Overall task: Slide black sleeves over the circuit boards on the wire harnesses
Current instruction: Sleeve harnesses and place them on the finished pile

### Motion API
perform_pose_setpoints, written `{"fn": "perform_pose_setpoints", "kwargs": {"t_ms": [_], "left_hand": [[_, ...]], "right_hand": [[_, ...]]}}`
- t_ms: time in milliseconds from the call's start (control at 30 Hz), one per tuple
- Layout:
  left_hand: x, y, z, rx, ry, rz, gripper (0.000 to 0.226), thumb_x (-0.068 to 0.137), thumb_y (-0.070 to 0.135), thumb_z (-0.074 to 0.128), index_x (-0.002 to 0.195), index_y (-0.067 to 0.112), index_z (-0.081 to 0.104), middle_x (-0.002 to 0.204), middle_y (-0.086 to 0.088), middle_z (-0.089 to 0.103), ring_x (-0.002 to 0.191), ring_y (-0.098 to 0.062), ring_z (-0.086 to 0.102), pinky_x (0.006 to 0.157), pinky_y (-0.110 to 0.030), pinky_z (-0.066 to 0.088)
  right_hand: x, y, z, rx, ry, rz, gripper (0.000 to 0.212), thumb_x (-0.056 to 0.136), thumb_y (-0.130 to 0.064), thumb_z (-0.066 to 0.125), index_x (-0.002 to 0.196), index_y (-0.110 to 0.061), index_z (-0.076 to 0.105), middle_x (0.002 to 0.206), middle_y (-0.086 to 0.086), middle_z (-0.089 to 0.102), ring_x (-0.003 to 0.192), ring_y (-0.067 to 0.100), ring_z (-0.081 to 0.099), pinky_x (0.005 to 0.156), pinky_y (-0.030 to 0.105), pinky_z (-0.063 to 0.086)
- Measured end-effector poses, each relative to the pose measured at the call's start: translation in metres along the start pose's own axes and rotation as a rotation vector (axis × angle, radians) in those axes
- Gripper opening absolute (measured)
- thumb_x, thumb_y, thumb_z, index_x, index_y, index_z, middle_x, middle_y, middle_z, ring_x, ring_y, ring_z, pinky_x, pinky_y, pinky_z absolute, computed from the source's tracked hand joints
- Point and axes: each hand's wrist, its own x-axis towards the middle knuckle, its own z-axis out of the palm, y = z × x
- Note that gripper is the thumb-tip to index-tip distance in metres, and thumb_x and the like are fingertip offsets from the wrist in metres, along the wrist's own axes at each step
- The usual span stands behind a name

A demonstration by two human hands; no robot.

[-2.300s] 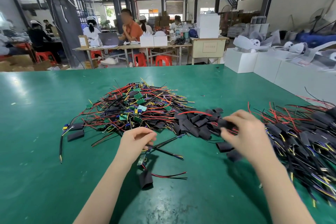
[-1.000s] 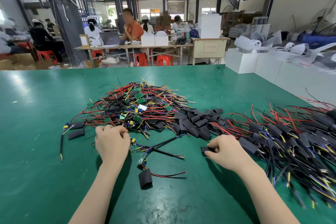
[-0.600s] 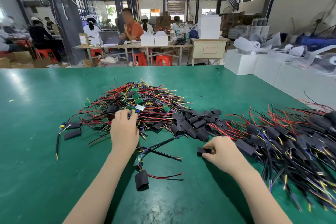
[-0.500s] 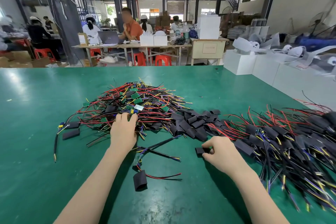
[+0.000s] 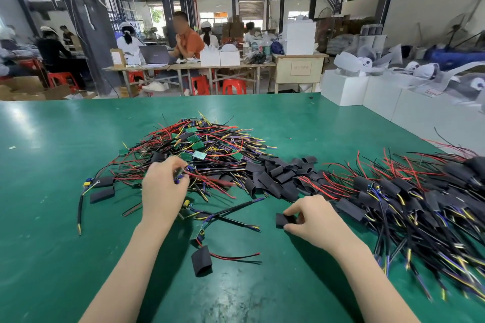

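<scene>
- Head camera view, looking down over a green worktable point(image 5: 52, 231): the person's left hand point(image 5: 164, 191) reaches into the near edge of a tangled pile of unsleeved wire harnesses point(image 5: 194, 155), fingers curled and pinching one harness point(image 5: 183, 174) by its blue-and-black end; red wires trail from the grip, blurred.
- Small green circuit boards point(image 5: 195, 139) show among the red, yellow and purple wires of that pile.
- Right hand point(image 5: 311, 220) rests on the table nearer the person, thumb and fingers pinching a single flat black sleeve point(image 5: 283, 219) that lies against the tabletop.
- Between the two hands, a loose harness point(image 5: 225, 214) with a black cable lies flat; just below it sits another black sleeve point(image 5: 201, 259) beside a red wire.
- Behind the right hand, a heap of loose black sleeves point(image 5: 278, 173) borders the unsleeved pile.
- Far right, a second spread of harnesses already wearing sleeves point(image 5: 399, 199) covers the table edge.
- Two more sleeves point(image 5: 102, 194) lie apart at the left of the pile.
- Beyond the table, seated workers point(image 5: 187, 39) sit at a long bench with red stools point(image 5: 233, 86), and white boxes point(image 5: 343, 86) stand at right.
</scene>
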Motion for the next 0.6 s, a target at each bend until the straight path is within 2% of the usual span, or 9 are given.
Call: {"fn": "perform_pose_setpoints", "kwargs": {"t_ms": [67,133,233,300,333,400,433,533,600], "left_hand": [[0.003,0.002,-0.013,-0.038,0.172,0.01,0.008,0.082,0.012,0.071,0.09,0.015,0.072,0.075,-0.005,0.068,0.075,-0.028,0.061,0.069,-0.034,0.042],[0.005,0.003,-0.026,-0.149,0.338,-0.01,0.006,0.087,0.019,0.067,0.09,0.015,0.071,0.078,-0.004,0.071,0.071,-0.024,0.064,0.073,-0.036,0.047],[0.006,0.002,-0.037,-0.328,0.478,-0.072,0.013,0.092,0.025,0.062,0.097,0.017,0.069,0.076,0.007,0.068,0.067,-0.016,0.06,0.077,-0.036,0.05],[0.007,-0.004,-0.039,-0.326,0.452,-0.108,0.011,0.092,0.026,0.062,0.097,0.018,0.068,0.069,0.013,0.065,0.065,-0.014,0.06,0.075,-0.031,0.047],[0.008,-0.009,-0.039,-0.213,0.404,-0.108,0.012,0.092,0.024,0.062,0.096,0.015,0.068,0.07,0.009,0.068,0.069,-0.021,0.064,0.073,-0.032,0.044],[0.009,-0.02,-0.037,0.022,0.299,-0.113,0.015,0.091,0.021,0.063,0.095,0.008,0.07,0.076,-0.015,0.071,0.076,-0.038,0.065,0.07,-0.038,0.041],[0.01,-0.023,-0.038,0.027,0.295,-0.117,0.015,0.091,0.021,0.063,0.094,0.007,0.07,0.078,-0.019,0.071,0.078,-0.039,0.065,0.071,-0.039,0.042],[0.011,-0.015,-0.048,-0.389,0.409,-0.141,0.011,0.091,0.023,0.062,0.092,0.014,0.068,0.074,-0.006,0.071,0.075,-0.03,0.07,0.078,-0.041,0.054],[0.014,-0.008,-0.054,-0.709,0.479,-0.161,0.007,0.091,0.023,0.062,0.091,0.019,0.067,0.074,0.007,0.072,0.07,-0.018,0.071,0.072,-0.033,0.057]], "right_hand": [[0.001,-0.001,0.001,0.011,0.013,-0.006,0.018,0.075,-0.03,0.068,0.089,-0.021,0.071,0.067,-0.009,0.06,0.066,0.013,0.051,0.059,0.022,0.038],[0.001,-0.001,0.003,0.007,0.027,-0.016,0.024,0.075,-0.03,0.068,0.096,-0.016,0.07,0.082,-0.004,0.066,0.076,0.015,0.056,0.069,0.026,0.045],[0.002,-0.001,0.006,0.026,0.038,-0.015,0.035,0.078,-0.03,0.068,0.111,-0.021,0.068,0.102,-0.003,0.066,0.093,0.018,0.057,0.079,0.025,0.042],[0.002,0.0,0.007,0.024,0.032,-0.018,0.039,0.079,-0.031,0.069,0.117,-0.024,0.066,0.104,-0.004,0.063,0.096,0.017,0.056,0.079,0.024,0.04],[0.002,0.0,0.007,0.024,0.029,-0.018,0.039,0.079,-0.032,0.069,0.117,-0.024,0.065,0.101,-0.005,0.062,0.096,0.017,0.056,0.078,0.023,0.039],[0.001,-0.001,0.007,0.032,0.027,-0.018,0.038,0.079,-0.032,0.069,0.117,-0.024,0.066,0.095,-0.007,0.058,0.094,0.016,0.055,0.077,0.023,0.038],[0.001,-0.001,0.007,0.034,0.027,-0.02,0.038,0.079,-0.032,0.069,0.116,-0.024,0.066,0.095,-0.007,0.058,0.093,0.016,0.054,0.078,0.024,0.039],[0.002,0.001,0.007,0.034,0.034,-0.027,0.034,0.078,-0.032,0.069,0.112,-0.024,0.068,0.097,-0.005,0.061,0.092,0.016,0.055,0.078,0.025,0.042],[0.002,0.001,0.008,0.014,0.038,-0.022,0.032,0.078,-0.033,0.068,0.108,-0.021,0.069,0.097,-0.004,0.062,0.092,0.018,0.055,0.079,0.026,0.043]]}}
